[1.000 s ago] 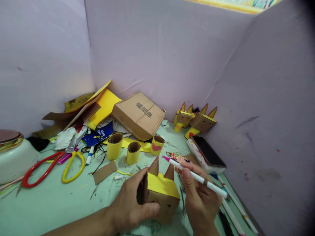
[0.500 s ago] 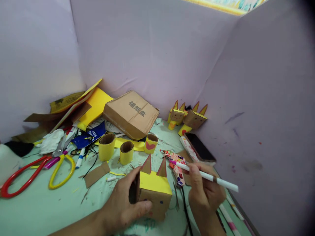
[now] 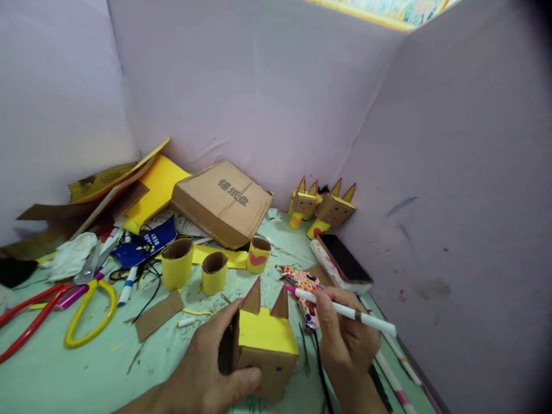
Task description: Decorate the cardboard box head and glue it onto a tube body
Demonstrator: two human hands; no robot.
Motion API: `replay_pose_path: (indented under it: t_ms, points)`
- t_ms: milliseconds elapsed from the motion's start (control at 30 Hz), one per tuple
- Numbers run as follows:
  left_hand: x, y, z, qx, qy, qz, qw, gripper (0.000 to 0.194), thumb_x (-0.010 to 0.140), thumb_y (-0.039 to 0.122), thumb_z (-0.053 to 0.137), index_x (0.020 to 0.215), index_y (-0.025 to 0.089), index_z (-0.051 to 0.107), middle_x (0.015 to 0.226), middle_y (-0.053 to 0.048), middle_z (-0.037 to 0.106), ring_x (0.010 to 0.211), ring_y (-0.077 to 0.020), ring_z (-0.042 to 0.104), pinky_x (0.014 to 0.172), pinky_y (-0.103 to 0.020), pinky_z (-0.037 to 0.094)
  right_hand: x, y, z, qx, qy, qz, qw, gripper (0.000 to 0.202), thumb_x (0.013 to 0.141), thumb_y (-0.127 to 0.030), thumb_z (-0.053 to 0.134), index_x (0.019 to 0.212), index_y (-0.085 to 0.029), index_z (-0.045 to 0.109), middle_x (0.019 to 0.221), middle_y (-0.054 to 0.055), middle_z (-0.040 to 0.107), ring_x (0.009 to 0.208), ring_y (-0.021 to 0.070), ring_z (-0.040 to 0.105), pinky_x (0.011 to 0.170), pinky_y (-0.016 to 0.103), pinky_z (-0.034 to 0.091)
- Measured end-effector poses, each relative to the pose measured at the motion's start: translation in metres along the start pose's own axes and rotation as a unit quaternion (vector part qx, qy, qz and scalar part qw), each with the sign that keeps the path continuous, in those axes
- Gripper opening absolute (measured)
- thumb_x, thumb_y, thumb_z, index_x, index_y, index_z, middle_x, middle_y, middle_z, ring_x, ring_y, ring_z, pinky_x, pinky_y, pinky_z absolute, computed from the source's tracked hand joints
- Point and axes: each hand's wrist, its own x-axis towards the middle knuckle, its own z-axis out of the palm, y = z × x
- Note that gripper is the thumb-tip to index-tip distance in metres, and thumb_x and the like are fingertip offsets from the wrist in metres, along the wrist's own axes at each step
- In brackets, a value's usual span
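My left hand grips a small cardboard box head by its left side, thumb across the front. The box has a yellow top, two upright pointed ears edged in a darker colour, and a dark drawn eye; the thumb covers part of its front. Between the thumb and fingers of my right hand is a white marker. Its pink-magenta tip lies by the upper edge of the right ear; whether it touches I cannot tell. Behind the box stand three yellow-wrapped cardboard tubes, one bearing a pink heart.
Left lie red-handled scissors, yellow-handled scissors, cardboard scraps and yellow sheets. A flat carton sits at the back. Finished-looking eared figures, a phone and markers are on the right.
The marker tip has moved left, from right of the box to beside its right ear. My right hand has shifted left with it. The box remains in my left hand; the view has shifted slightly.
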Motion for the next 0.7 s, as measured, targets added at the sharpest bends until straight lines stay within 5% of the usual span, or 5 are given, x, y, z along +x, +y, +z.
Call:
replay_pose_path:
  t_ms: [200,500,700]
  points:
    - [-0.001,-0.003,0.000,0.015,0.009,-0.004,1.000,0.084,0.064,0.058,0.073,0.136,0.021,0.049,0.137,-0.009,0.061,0.126,-0.0361,0.053,0.105,-0.044,0.044,-0.007,0.006,0.000,0.001,0.066,0.026,0.997,0.011,0.091,-0.015,0.057,0.084,-0.020,0.063,0.073,-0.003,0.062,0.063,0.0116,0.061,0.061,0.022,0.047]
    - [-0.001,-0.017,-0.001,0.035,0.002,0.022,0.999,0.084,0.066,0.054,0.072,0.139,0.021,0.047,0.136,-0.010,0.061,0.125,-0.0370,0.054,0.104,-0.046,0.045,-0.001,0.001,0.001,-0.005,0.031,0.013,0.999,0.017,0.090,-0.013,0.055,0.076,-0.020,0.061,0.065,-0.004,0.057,0.054,0.0102,0.053,0.052,0.022,0.039]
    - [0.000,-0.005,0.000,0.021,-0.004,0.016,1.000,0.081,0.066,0.055,0.072,0.135,0.020,0.050,0.133,-0.010,0.062,0.124,-0.0361,0.054,0.105,-0.045,0.044,-0.003,0.004,0.001,0.006,0.006,0.031,0.999,0.018,0.091,-0.014,0.055,0.076,-0.021,0.061,0.065,-0.004,0.059,0.055,0.0109,0.055,0.053,0.023,0.040]
